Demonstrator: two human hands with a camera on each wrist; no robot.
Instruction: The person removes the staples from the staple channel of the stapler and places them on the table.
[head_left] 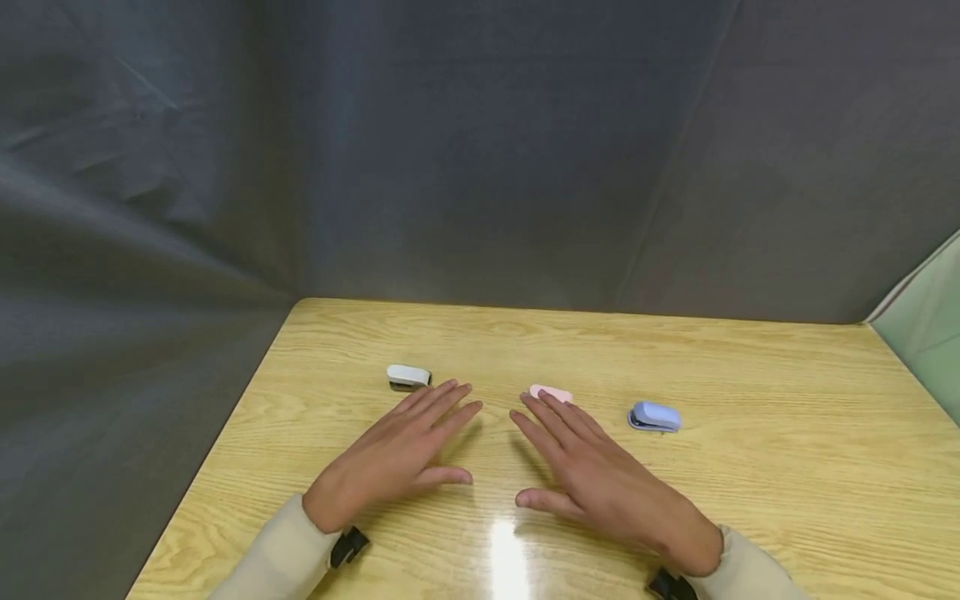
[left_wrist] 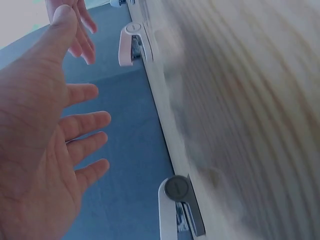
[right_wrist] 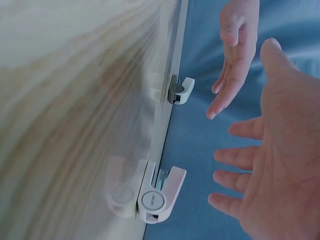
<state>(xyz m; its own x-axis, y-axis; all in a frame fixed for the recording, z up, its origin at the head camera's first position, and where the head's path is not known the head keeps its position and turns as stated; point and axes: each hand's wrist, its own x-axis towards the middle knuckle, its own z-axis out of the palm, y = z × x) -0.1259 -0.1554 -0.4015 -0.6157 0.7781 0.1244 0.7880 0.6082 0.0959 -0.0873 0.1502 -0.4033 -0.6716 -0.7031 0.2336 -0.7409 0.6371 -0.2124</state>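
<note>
Both hands hover above the table with fingers straight and spread, holding nothing. My left hand [head_left: 397,454] is nearest the white and grey stapler [head_left: 408,377], which lies just beyond its fingertips. My right hand [head_left: 592,467] partly hides the pink stapler [head_left: 551,392] in the head view. The right wrist view shows that pink stapler [right_wrist: 160,195] apart from the fingers. A blue stapler [head_left: 654,417] lies to the right of the right hand. In the left wrist view the white and grey stapler [left_wrist: 180,205] also stands apart from the hand.
The wood-grain table [head_left: 750,500] carries all three staplers. A dark cloth [head_left: 480,167] hangs behind it and along its left side. Black straps [head_left: 348,547] circle the wrists over pale sleeves [head_left: 281,550]. A pale green surface [head_left: 930,333] shows at far right.
</note>
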